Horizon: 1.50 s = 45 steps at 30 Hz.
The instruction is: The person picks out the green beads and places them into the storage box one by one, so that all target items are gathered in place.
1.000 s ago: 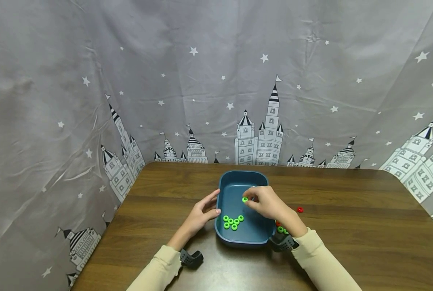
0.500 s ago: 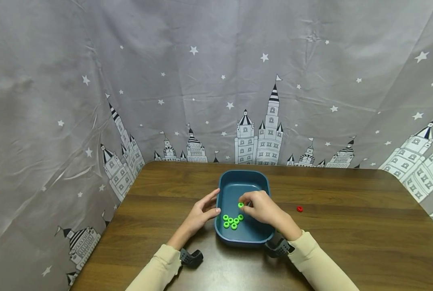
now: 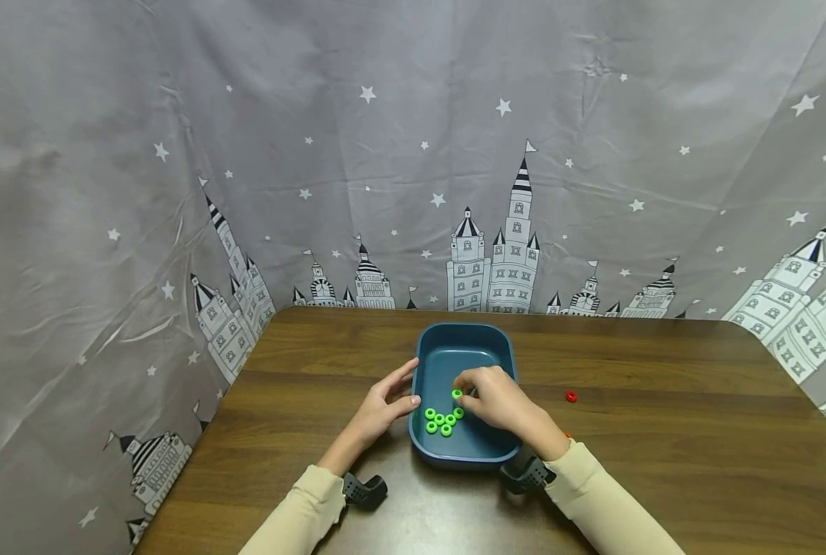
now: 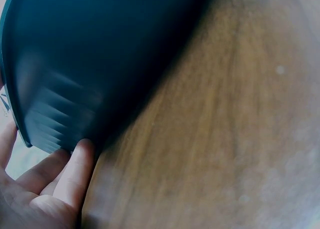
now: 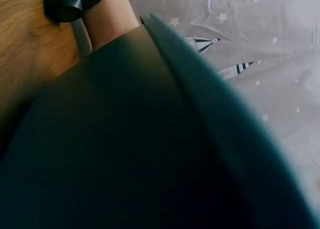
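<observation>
A dark blue tray (image 3: 431,348) is seen on a wooden table (image 3: 663,447), steadied at its left wall by the left hand (image 3: 378,412), whose fingers are laid nearly straight against the rim, apparently to stop it sliding. A green ring (image 3: 458,394) is pinched between the curled fingertips of the right hand (image 3: 498,401), held low inside the tray just above a cluster of green rings (image 3: 442,419). A single red ring (image 3: 571,396) is left on the table, well apart to the right.

Tray (image 3: 430,362): dark teal. Rings (image 3: 442,420): bright green. Single ring (image 3: 571,396): red. Counter (image 3: 663,432): dark brown woodgrain. Backdrop (image 3: 385,139): grey, white stars, castles. Sleeves (image 3: 302,516): cream.
</observation>
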Motion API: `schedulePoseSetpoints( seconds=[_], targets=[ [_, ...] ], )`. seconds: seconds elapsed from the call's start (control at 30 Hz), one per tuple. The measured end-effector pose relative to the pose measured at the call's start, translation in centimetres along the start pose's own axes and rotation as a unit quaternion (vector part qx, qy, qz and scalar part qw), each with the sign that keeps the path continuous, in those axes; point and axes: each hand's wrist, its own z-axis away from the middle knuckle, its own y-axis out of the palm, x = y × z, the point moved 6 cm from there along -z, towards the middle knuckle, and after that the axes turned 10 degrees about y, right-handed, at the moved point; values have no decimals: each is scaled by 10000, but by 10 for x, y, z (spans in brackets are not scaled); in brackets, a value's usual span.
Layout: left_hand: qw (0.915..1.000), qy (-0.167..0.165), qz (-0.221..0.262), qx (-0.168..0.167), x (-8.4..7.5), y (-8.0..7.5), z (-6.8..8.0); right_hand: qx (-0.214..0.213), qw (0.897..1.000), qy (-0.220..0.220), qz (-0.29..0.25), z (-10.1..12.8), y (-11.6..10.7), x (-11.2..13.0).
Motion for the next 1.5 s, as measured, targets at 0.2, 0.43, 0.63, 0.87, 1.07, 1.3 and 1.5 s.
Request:
schedulePoseSetpoints(
  seconds=[0.2, 0.43, 0.63, 0.87, 1.07, 1.3, 1.5],
  targets=[
    [10000, -23, -36, -8, -1, 0, 0, 7, 9988, 362, 320, 0, 5, -2],
    [10000, -16, -83, -4, -2, 0, 0, -87, 9955, 538, 769, 1, 7, -3],
    [9999, -42, -134, -9, -2, 0, 1, -134, 9927, 481, 1097, 2, 9, -3],
    [9999, -48, -134, -14, -2, -1, 1, -91, 9908, 440, 1274, 3, 10, -3],
    [9999, -65, -127, -7, -2, 0, 0, -98, 9897, 414, 1367, 3, 11, -3],
    [9998, -102, -166, -18, -1, -1, 1, -44, 9889, 436, 1420, 4, 12, -3],
    [9996, -155, -244, -29, -1, 0, 1, 3, 9893, 470, 1379, 4, 13, -4]
  ],
)
